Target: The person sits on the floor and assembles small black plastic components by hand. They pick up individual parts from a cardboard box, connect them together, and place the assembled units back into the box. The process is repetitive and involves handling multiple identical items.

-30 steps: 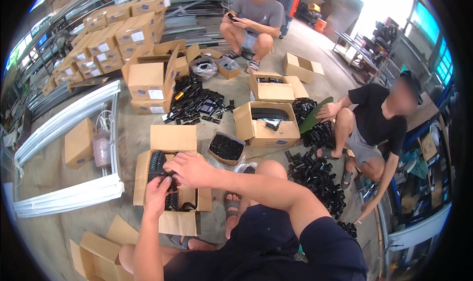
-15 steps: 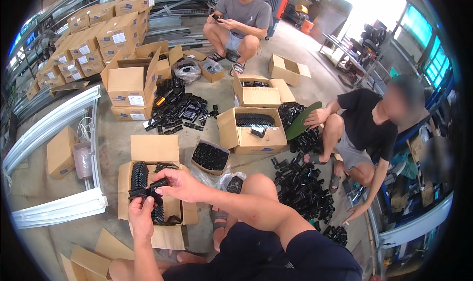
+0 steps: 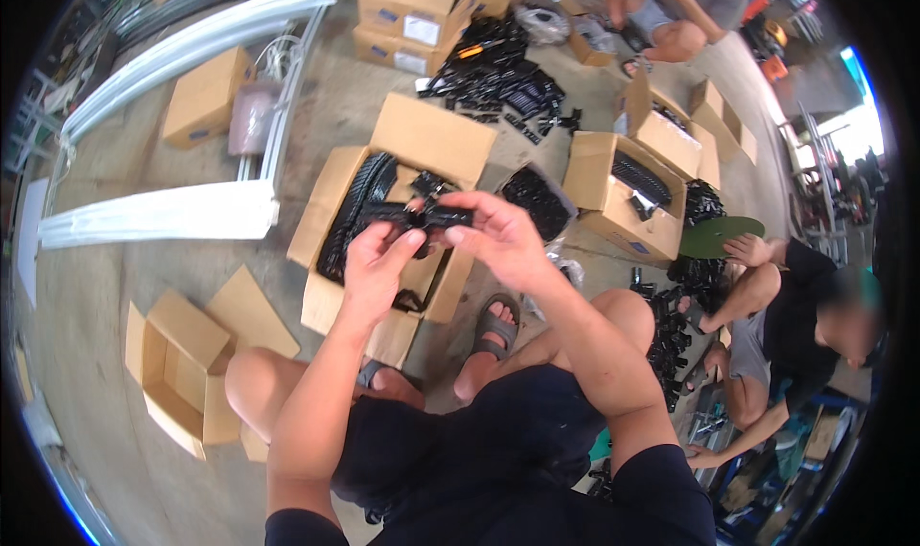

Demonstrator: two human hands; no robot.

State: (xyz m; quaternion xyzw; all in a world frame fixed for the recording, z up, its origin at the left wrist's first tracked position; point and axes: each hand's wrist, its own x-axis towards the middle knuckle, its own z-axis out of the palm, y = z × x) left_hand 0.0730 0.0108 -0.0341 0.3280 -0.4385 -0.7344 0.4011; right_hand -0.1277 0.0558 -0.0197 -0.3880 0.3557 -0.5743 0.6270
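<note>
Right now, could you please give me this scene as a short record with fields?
Left hand: holds a black piece
Right hand: holds black plastic; whether joined to the left one, cannot tell
Below hands: open box with a ribbed black row inside
Lower left: second open box
Upper left: white bars
Beyond the first box: pile of black parts
Far right: co-worker's hand on a green disc
</note>
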